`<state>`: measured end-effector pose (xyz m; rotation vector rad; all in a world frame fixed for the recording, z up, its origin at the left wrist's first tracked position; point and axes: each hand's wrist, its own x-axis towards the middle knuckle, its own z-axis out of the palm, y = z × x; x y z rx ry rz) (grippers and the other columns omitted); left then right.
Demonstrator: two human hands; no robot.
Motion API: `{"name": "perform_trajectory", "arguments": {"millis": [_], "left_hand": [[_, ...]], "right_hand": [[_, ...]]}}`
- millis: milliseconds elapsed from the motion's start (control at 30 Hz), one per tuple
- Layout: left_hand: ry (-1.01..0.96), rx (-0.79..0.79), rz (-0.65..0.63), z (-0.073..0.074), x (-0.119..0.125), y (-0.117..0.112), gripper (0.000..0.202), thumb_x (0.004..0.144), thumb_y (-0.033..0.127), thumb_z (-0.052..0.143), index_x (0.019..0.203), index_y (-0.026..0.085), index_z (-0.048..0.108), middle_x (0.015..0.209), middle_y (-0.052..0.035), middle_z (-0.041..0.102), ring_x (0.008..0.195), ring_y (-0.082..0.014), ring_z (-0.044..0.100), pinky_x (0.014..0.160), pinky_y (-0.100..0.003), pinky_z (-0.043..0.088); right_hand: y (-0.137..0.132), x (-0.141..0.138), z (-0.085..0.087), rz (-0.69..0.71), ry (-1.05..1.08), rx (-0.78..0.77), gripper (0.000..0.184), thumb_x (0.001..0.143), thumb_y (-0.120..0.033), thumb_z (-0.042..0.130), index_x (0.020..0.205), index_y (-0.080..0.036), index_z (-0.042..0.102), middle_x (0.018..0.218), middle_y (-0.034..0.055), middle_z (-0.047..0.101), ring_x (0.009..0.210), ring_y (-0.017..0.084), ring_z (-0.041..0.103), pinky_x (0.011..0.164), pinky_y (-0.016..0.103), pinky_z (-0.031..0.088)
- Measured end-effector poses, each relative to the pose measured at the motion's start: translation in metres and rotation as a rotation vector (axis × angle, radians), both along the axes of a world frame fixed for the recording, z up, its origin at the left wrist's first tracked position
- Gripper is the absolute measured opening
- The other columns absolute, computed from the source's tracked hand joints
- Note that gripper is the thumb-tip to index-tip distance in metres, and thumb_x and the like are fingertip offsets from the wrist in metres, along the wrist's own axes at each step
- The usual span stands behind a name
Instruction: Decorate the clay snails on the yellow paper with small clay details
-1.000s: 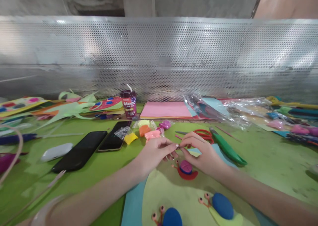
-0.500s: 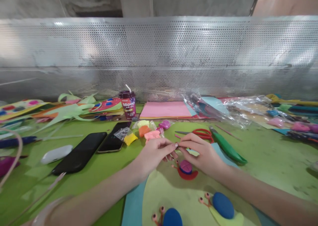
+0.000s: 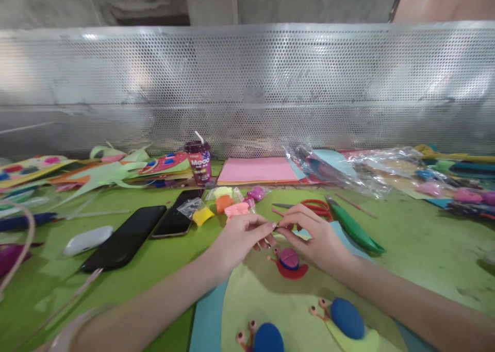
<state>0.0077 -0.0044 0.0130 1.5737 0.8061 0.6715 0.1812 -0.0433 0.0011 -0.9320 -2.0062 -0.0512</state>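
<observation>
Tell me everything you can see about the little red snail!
The red snail looks like it's made of soft clay. Its smooth red body curves up at the tail, on the picture's right. Its round shell is pinkish purple with crossing lines on top and blue underneath. Two thin stalks with pale, round eyes point left and up. It rests on the pale green paper, just below the left hand and right hand. Whether a finger touches it, I can't tell.

Left hand (image 3: 243,238) and right hand (image 3: 319,241) pinch a tiny dark piece (image 3: 276,228) between them; detail too small to resolve. Just nearer: red snail (image 3: 295,274), purple-and-blue shell (image 3: 289,257), on pale green paper (image 3: 263,295). Two blue-shelled snails (image 3: 347,318) lie nearer still. Red-handled scissors (image 3: 314,202) beyond right hand.
</observation>
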Motion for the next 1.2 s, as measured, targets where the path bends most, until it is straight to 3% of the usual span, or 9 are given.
{"name": "perform_trajectory", "arguments": {"millis": [167, 467, 900, 1200], "left_hand": [[0.004, 0.004, -0.005, 0.001, -0.001, 0.000, 0.019, 0.078, 0.032, 0.053, 0.071, 0.014, 0.058, 0.066, -0.0010, 0.061, 0.059, -0.0102, 0.049, 0.060, -0.023, 0.039], [-0.028, 0.004, -0.054, 0.001, -0.001, 0.000, 0.020, 0.077, 0.033, 0.054, 0.074, 0.015, 0.060, 0.064, -0.0009, 0.062, 0.059, -0.0106, 0.050, 0.061, -0.023, 0.039], [-0.080, -0.005, -0.054, 0.003, -0.001, -0.001, 0.019, 0.076, 0.033, 0.056, 0.071, 0.015, 0.061, 0.061, 0.0000, 0.061, 0.058, -0.0099, 0.048, 0.058, -0.021, 0.038], [-0.075, -0.022, -0.022, 0.006, -0.001, -0.004, 0.019, 0.077, 0.032, 0.055, 0.072, 0.015, 0.059, 0.062, -0.0006, 0.061, 0.058, -0.0102, 0.049, 0.059, -0.022, 0.039]], "right_hand": [[0.001, 0.001, -0.002, -0.006, 0.007, -0.014, 0.010, 0.081, -0.010, 0.053, 0.086, -0.018, 0.055, 0.083, 0.0046, 0.054, 0.077, 0.014, 0.054, 0.066, 0.026, 0.046], [-0.006, -0.003, 0.008, -0.037, 0.031, -0.022, 0.007, 0.079, -0.015, 0.059, 0.076, -0.019, 0.054, 0.073, 0.0017, 0.053, 0.067, 0.013, 0.053, 0.057, 0.023, 0.045], [-0.007, -0.001, 0.004, -0.054, 0.035, 0.006, 0.008, 0.081, -0.012, 0.056, 0.084, -0.018, 0.062, 0.081, 0.0053, 0.060, 0.075, 0.015, 0.058, 0.067, 0.025, 0.048], [-0.007, -0.003, 0.006, -0.050, 0.040, 0.026, 0.005, 0.078, -0.014, 0.061, 0.078, -0.018, 0.059, 0.075, 0.0033, 0.057, 0.074, 0.015, 0.056, 0.067, 0.026, 0.048]]}}
